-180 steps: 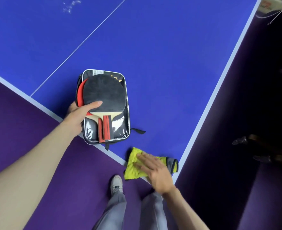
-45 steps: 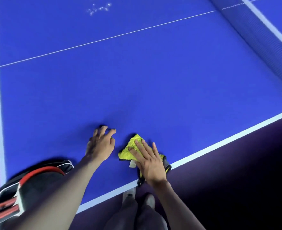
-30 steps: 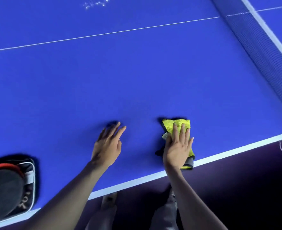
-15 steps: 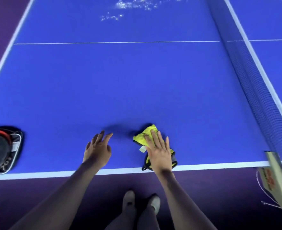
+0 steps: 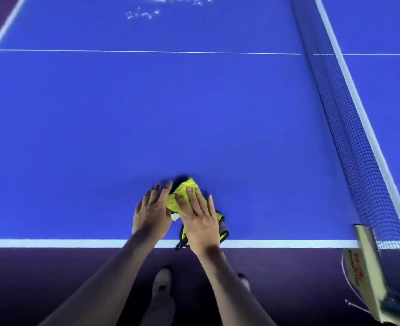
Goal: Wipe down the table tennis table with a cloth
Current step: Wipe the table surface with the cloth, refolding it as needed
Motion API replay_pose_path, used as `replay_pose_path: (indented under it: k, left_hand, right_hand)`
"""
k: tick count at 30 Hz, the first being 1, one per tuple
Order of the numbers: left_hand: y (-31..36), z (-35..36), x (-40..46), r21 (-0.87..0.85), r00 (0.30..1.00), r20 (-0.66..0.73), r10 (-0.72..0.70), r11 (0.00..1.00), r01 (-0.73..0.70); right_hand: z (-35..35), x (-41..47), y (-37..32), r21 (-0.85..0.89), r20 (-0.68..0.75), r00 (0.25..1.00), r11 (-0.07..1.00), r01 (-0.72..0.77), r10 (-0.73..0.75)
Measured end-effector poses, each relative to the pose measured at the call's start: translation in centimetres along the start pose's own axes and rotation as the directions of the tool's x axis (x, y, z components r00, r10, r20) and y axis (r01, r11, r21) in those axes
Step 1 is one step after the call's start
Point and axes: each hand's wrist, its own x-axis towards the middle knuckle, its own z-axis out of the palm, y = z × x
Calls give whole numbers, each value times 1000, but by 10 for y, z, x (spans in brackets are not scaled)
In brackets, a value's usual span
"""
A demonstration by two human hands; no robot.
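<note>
Yellow cloth point(image 5: 185, 192): on the table point(image 5: 147, 114), under the right hand.
Right hand point(image 5: 200, 222): flat, fingers straight, pressing the cloth.
Left hand point(image 5: 150, 214): flat, fingers straight, beside the cloth.

The cloth point(image 5: 185, 193) is bright yellow with a grey underside and dark edging, crumpled into a loose wad with a small white tag at its nine-o'clock side; it lies on the table tennis table point(image 5: 147, 114) close to the white edge line at six o'clock, one dark corner reaching over that line; the table is deep blue, flat, white-lined, with pale specks of glare at twelve o'clock.
</note>
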Motion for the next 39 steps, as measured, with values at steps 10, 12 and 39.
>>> replay_pose_path:
  k: [10,12,39]
  left_hand:
    - [104,62,-17,36,999,43,-26,999,25]
    - [109,63,-14,-6,997,50,-56,998,56]
    - [13,-15,52,170,972,-153,181,973,-154]
  right_hand:
    - [-104,-71,304,-6,32,915,916,-401,401]
    - [-119,-83,341,11,28,859,859,-512,512]
    - [-58,32,249,167,-121,687,697,-698,717]
